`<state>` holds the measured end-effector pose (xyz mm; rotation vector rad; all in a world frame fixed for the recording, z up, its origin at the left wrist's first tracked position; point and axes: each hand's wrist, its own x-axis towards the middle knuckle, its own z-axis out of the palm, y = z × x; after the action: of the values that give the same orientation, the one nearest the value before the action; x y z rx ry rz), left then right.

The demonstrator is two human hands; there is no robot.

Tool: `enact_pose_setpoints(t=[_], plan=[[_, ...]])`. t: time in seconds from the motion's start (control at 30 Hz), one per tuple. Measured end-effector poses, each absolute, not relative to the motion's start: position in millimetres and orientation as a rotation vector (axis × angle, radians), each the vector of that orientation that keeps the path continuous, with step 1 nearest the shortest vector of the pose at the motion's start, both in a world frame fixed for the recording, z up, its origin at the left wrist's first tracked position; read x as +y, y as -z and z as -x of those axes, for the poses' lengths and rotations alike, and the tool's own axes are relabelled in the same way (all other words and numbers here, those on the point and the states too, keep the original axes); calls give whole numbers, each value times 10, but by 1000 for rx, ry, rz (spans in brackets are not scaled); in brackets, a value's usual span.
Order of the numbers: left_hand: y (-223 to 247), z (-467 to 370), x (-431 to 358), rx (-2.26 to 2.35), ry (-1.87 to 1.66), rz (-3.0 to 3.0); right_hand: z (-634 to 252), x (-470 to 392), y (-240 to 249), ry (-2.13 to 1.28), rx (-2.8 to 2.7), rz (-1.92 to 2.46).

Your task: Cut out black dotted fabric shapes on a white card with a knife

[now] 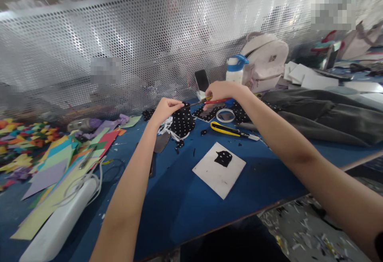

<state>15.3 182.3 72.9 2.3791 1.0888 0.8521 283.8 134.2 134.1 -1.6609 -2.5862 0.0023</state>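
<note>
Your one cam, head-worn, looks fwd & down from above & behind your L grip (pixel 166 111) and R grip (pixel 223 91), fairly near, wide enough to catch counter (pixel 170 210) around them, perf. metal screen (pixel 143 46) beyond, & some floor (pixel 295 230) back toward you, R side.

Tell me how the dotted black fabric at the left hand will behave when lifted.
The dotted black fabric looks thin, so it will probably sag. It's likely light: the left hand pinches it with fingertips. White strips bunched against it might drag along.

Bare hands (pixel 162 111), uncovered forearms (pixel 128 182); dark clothing at the lap (pixel 239 241)
</note>
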Motion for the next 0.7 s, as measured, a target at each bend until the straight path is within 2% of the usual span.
enact_pose_setpoints(t=[0.7], plan=[[-763,-192,1752,1164,-793,-2459,-2831,1407,-1277,81,-2602,1642]])
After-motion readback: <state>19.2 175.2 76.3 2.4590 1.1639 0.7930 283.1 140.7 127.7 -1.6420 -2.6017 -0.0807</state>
